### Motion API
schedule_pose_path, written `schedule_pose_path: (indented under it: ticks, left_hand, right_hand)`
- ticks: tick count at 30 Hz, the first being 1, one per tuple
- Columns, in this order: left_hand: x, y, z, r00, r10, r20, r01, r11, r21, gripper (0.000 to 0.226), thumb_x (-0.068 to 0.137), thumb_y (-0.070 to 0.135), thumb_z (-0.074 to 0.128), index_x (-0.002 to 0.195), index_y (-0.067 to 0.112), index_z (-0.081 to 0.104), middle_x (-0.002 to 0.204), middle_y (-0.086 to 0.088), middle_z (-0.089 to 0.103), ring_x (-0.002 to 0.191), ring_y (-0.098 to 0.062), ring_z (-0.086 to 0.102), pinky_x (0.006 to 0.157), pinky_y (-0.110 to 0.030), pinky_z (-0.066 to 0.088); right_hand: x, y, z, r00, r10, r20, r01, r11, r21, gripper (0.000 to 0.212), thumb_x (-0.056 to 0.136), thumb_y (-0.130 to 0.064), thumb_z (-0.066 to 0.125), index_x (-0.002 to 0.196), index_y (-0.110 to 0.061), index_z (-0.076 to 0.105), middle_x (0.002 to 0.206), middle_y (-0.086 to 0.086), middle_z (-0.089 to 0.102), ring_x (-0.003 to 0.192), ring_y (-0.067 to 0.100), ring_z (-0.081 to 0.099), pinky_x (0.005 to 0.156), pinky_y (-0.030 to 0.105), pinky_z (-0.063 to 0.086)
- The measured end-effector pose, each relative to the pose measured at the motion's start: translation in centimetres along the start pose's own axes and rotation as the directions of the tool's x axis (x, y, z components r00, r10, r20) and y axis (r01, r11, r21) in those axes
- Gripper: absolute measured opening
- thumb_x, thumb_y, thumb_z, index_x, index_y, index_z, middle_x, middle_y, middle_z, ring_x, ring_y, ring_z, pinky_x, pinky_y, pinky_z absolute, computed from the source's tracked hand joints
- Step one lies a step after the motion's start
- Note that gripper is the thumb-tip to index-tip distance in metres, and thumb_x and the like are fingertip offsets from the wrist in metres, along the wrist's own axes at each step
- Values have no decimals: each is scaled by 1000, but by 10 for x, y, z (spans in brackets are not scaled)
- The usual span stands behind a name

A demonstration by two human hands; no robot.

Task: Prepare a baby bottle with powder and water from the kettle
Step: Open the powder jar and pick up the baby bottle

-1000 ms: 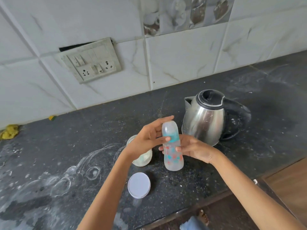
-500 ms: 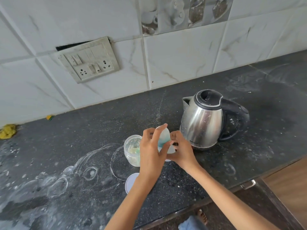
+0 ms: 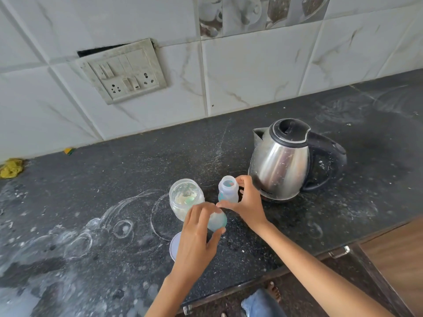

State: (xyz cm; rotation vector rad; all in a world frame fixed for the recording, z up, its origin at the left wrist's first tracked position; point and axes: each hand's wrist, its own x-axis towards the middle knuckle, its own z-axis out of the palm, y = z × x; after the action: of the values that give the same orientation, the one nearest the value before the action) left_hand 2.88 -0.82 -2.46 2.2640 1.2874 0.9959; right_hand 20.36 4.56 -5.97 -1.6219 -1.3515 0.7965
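A small clear baby bottle (image 3: 227,191) with coloured print stands upright and uncapped on the dark counter. My right hand (image 3: 248,202) grips its side. My left hand (image 3: 196,234) holds the bottle's teal-rimmed cap (image 3: 217,220) just in front of the bottle, lifted off it. An open glass jar (image 3: 185,197) with pale powder and a teal scoop inside stands left of the bottle. The jar's white lid (image 3: 174,247) lies on the counter, partly hidden under my left hand. A steel kettle (image 3: 281,161) with a black lid and handle stands close behind the bottle to the right.
The black stone counter (image 3: 91,202) carries white powder smears and ring marks at the left. A yellow cloth (image 3: 10,168) lies at the far left by the tiled wall. A switch plate (image 3: 123,69) hangs on the wall. The counter's front edge and a wooden cabinet (image 3: 393,259) are near right.
The bottle now stands on the counter instead of being held up. My left hand has pulled the cap off and moved it toward me; the right hand stays on the bottle.
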Motion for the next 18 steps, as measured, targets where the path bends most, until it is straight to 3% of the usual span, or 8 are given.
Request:
schedule_pose_path:
  ticks: [4,10,14,16,18]
  left_hand:
    - [-15,-10,17,989,57,140,-67,996,64,42,76,11,72,105,22,44,115,6,50,102,-14,46,89,-29,42]
    - [-21,-20,38,950,98,298,-149,976,156,52,68,15,79,104,25,42,110,3,58,100,-16,48,105,-45,42]
    - [-23,-25,41,919,105,380,-187,964,187,68,66,27,82,121,29,42,125,-2,58,112,-22,58,109,-51,37]
    - [-20,-21,32,938,119,326,-176,973,152,71,70,37,78,131,29,41,134,-4,53,121,-21,53,115,-38,28]
    - [-16,-14,16,984,139,108,-145,988,50,52,81,37,68,127,22,47,130,-5,56,117,-19,52,107,-28,35]
  right_hand:
    - [-20,8,-16,997,-47,-58,38,990,-138,74,67,-28,88,128,-16,49,125,-2,59,114,11,56,98,39,50]
    - [-46,2,-33,959,-197,-203,162,971,-176,36,83,-14,76,116,-12,61,114,-3,66,107,8,62,86,35,57]
    - [-46,-12,-32,947,-263,-186,236,959,-155,30,85,-10,74,113,-10,63,112,-3,67,105,10,64,84,33,58]
    - [-43,-21,-31,936,-306,-172,282,948,-149,29,84,-7,73,111,-10,63,112,-3,67,103,11,64,82,33,58]
    - [-36,-31,-30,923,-351,-157,333,934,-132,27,84,-3,73,109,-9,64,111,-1,67,102,11,64,80,33,58]
